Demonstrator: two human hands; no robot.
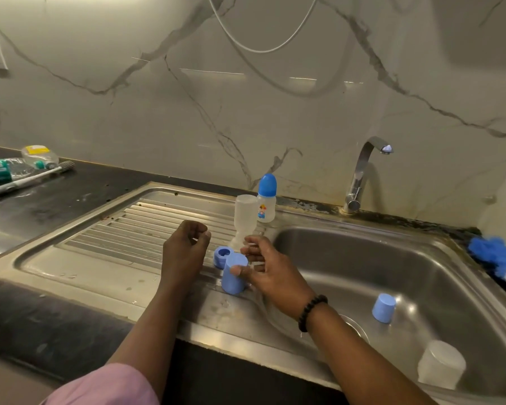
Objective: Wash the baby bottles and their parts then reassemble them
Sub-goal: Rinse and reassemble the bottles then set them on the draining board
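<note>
On the steel drainboard a clear bottle body stands upside down, and behind it is an assembled bottle with a blue cap. A blue screw ring and a pale blue cap stand in front of them. My right hand is beside that cap with its thumb touching it, and its fingers reach loosely toward the inverted bottle's neck. My left hand hovers over the drainboard, fingers loosely curled and nothing visible in them. In the sink basin lie another pale blue cap and a clear bottle body.
A chrome faucet rises behind the basin with no water running. A blue fluffy brush head lies on the right rim. On the dark counter at the left are a bottle brush and two plastic bottles.
</note>
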